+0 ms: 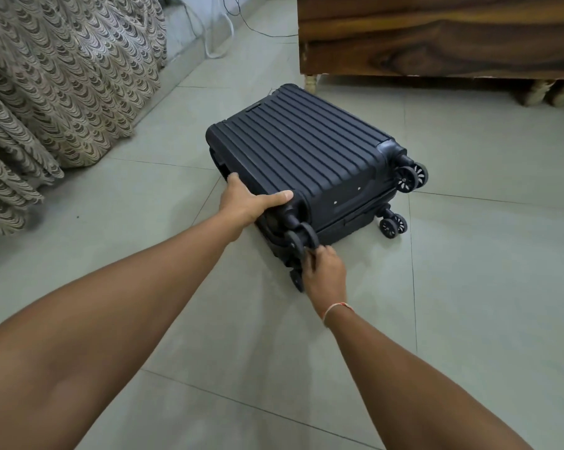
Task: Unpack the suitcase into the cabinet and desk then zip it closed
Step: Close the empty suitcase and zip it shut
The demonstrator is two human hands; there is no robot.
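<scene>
Suitcase [303, 151]: black, flat on floor, centre.
Left hand [248, 203]: gripping its 7 o'clock corner.
Right hand [324, 271]: fingers at the near wheel [301, 237], perhaps pinching a zip pull; grip unclear.

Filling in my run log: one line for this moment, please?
suitcase: flat on floor, lid down | left hand: gripping near corner | right hand: at seam by wheels | zip state: unclear
</scene>
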